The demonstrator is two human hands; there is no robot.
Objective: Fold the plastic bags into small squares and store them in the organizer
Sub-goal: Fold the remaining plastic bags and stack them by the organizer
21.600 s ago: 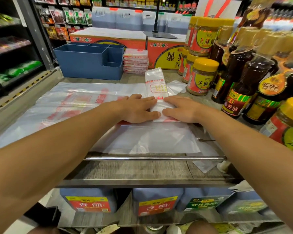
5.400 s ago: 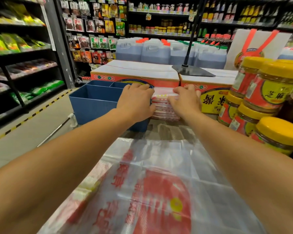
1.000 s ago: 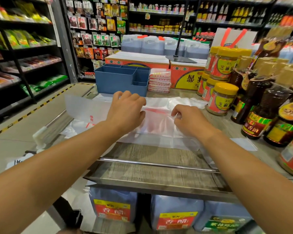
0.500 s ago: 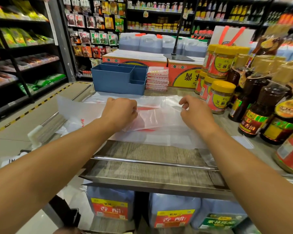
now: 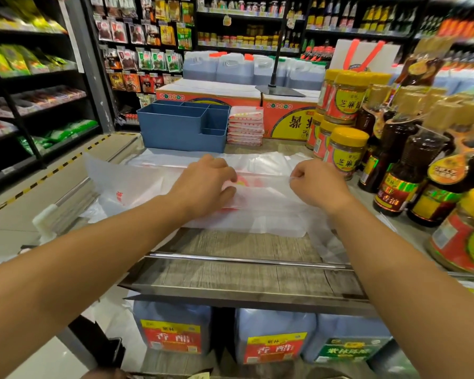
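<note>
Two bare hands work a thin, translucent plastic bag with red print (image 5: 260,203) spread on the grey wood-grain surface (image 5: 230,272). Taking the blue plastic organizer with several open compartments (image 5: 181,127) as the landmark: it stands at the far side of the surface, beyond the bag, and whatever its compartments hold cannot be made out from this angle. Just to the right of the organizer, touching or nearly touching its side, sits a stack of folded plastic bags with red print (image 5: 245,127). Behind the organizer lie red and white cardboard boxes (image 5: 211,94), and further back a row of large jugs of dark liquid (image 5: 230,67). To the right of the organizer, past the stack, stand yellow-lidded jars with red labels (image 5: 345,151) and dark brown sauce bottles (image 5: 400,173).

On the near side of the organizer, the left hand (image 5: 205,187) lies knuckles up on the bag, its fingers curled down and its grip pinched on the plastic. The right hand (image 5: 318,184) is beside it, apart from it, fingers curled, pinching an edge of the same bag and raising it slightly. Both forearms reach forward over the surface's metal rail (image 5: 244,260).
</note>
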